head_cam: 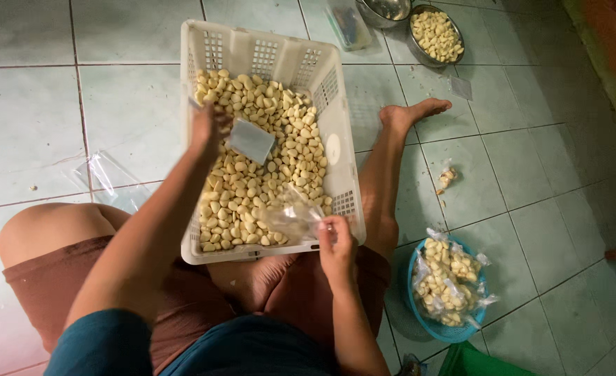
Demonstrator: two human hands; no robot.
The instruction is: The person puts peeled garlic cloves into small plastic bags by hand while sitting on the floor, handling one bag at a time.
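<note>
A white plastic crate (339,122) full of peeled garlic cloves (263,170) rests on my lap as I sit on the floor. My left hand (209,129) is over the cloves and grips a flat grey scoop (251,141). My right hand (336,244) is at the crate's near right corner, pinching a clear plastic bag (295,217) that hangs over the cloves.
A blue basket (439,329) of filled garlic bags stands at my right. One small bag of cloves (447,178) lies on the tiles. Metal bowls (436,35) sit at the top, one holding cloves. Empty clear bags (109,177) lie to the left.
</note>
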